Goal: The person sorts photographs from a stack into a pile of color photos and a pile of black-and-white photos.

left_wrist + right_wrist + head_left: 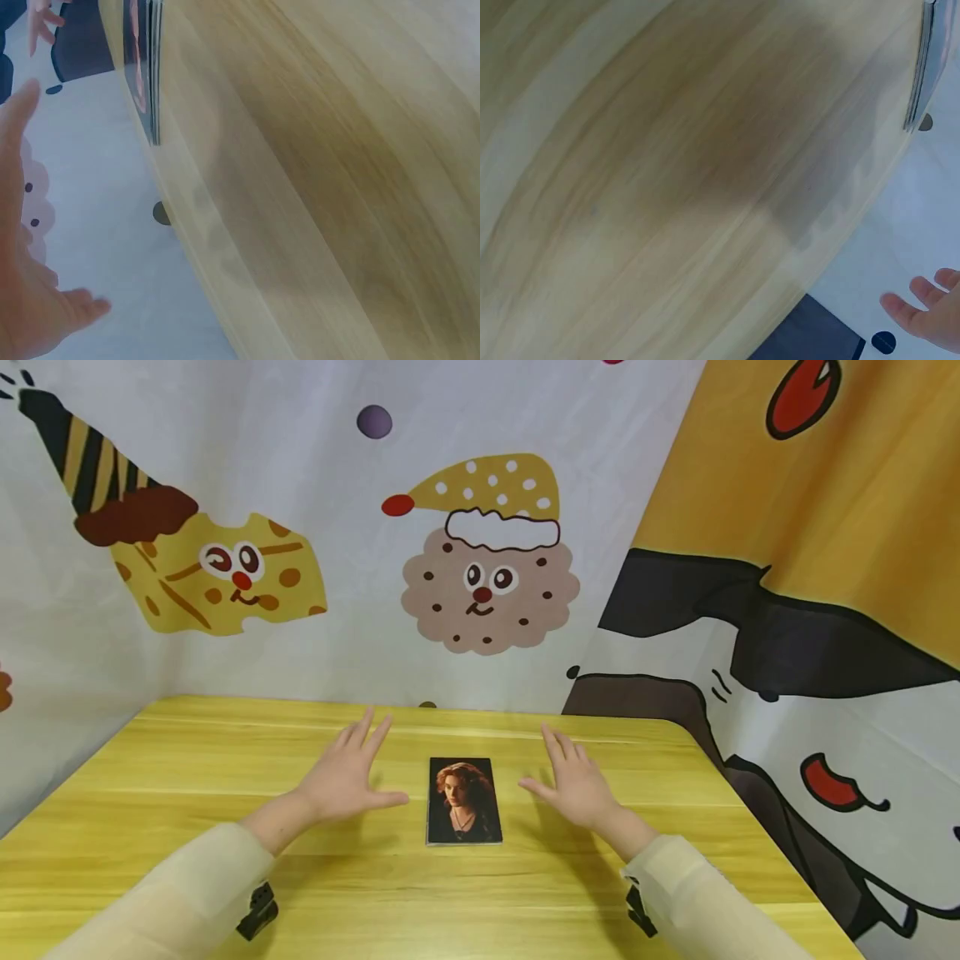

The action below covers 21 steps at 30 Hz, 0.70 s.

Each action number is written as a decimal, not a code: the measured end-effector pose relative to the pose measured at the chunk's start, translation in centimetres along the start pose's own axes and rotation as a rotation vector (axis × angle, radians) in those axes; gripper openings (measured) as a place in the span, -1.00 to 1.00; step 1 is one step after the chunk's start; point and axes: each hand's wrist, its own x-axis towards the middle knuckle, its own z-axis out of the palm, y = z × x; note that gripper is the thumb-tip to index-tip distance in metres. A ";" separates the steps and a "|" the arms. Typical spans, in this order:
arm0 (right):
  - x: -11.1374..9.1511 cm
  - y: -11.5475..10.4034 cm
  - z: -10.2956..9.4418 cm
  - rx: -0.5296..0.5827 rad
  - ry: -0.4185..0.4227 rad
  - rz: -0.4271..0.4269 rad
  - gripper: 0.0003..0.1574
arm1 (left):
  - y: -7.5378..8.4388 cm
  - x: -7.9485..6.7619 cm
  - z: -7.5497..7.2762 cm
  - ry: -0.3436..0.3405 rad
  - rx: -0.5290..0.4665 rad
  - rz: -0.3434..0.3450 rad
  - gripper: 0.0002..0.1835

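A dark picture card (465,802) with a portrait of a long-haired person lies flat on the wooden table (375,893), in the middle of the head view. From the side, in the left wrist view, the picture card (140,75) shows several thin layers at its edge. To its left my left hand (341,781) is held above the table, fingers spread and thumb pointing toward the card. My right hand (579,787) is raised on the other side, its fingers extended and its thumb apart. Neither hand touches the card or holds anything.
Behind the table's far edge hangs a pale curtain (345,668) printed with cartoon food figures. A yellow, dark and white part of the curtain (825,543) runs along the right side. Small black devices (258,912) are strapped at both wrists.
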 end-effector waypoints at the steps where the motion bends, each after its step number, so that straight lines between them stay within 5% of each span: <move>1: 0.1 -0.1 -0.1 0.041 -0.012 0.016 0.18 | 0.1 0.1 0.0 -0.007 -0.017 -0.004 0.22; 10: 1.0 -0.8 0.1 0.407 -0.071 0.214 0.28 | 0.9 1.5 -0.1 -0.008 -0.241 -0.078 0.22; 21: 1.6 -1.9 0.7 0.836 -0.091 0.428 -0.12 | 1.8 3.4 0.5 -0.088 -0.677 -0.301 0.05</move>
